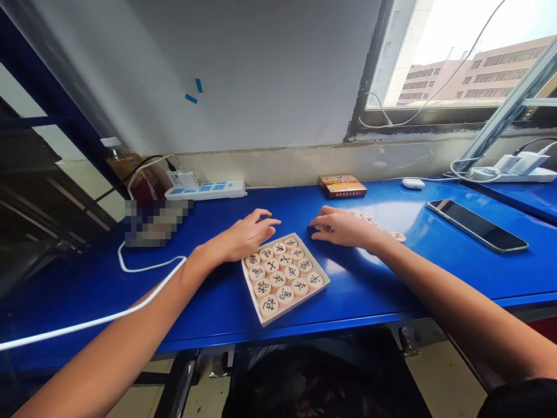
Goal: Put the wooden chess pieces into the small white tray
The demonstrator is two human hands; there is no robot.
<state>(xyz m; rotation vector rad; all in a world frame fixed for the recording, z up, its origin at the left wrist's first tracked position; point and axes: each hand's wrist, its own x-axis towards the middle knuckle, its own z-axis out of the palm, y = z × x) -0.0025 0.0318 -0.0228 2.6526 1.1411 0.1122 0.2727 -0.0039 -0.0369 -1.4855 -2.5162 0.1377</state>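
Note:
A shallow white tray (252,287) lies on the blue table (369,290), filled with several round wooden chess discs (282,273) marked with black characters. My left hand (246,235) rests at the tray's far left corner, fingers stretched out flat and holding nothing. My right hand (343,227) lies just beyond the tray's right corner, fingers curled down over loose discs (398,236) scattered on the table; a disc with red marking shows under its fingertips. Whether it grips one is unclear.
A small brown box (342,186) sits near the wall. A phone (476,225) lies to the right, a white earbud case (413,183) behind it. A white power strip (206,190) and a white cable (130,268) lie to the left. Another strip (509,172) is far right.

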